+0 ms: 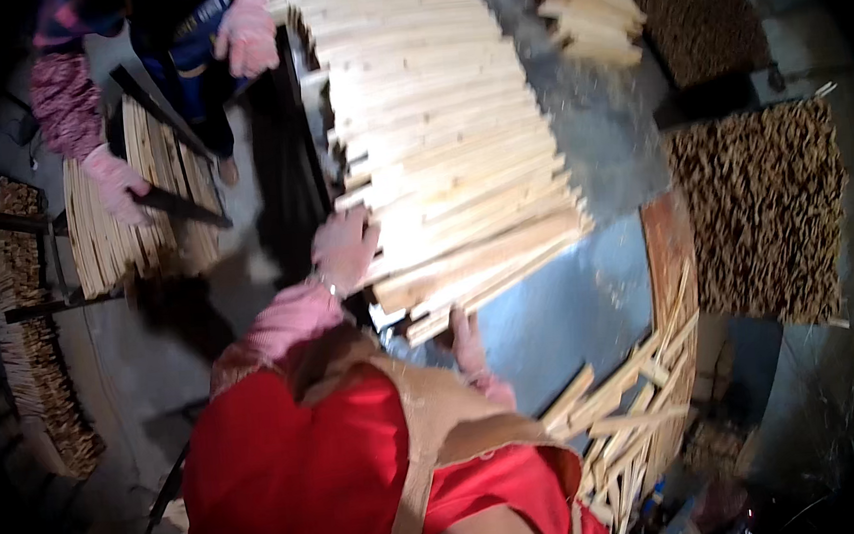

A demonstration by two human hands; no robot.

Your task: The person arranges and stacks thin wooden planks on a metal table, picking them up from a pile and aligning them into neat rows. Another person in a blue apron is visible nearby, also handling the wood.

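Wooden strips (447,135) lie side by side in a long row on the metal-topped table (571,306). My left hand (345,248), in a pinkish glove, rests against the left ends of the near strips with its fingers stretched out. At the row's near edge, my right hand (468,344) touches the closest strip with its fingers extended. Part of that hand is hidden beside the strip and my apron (415,439).
A co-worker's gloved hand (117,181) is on a dark frame beside a strip stack (103,232); the other glove (246,35) is near the table. Loose strips (619,412) lie jumbled at the right. Large bundles (764,210) stand beyond, and more strips (593,13) lie at the far end.
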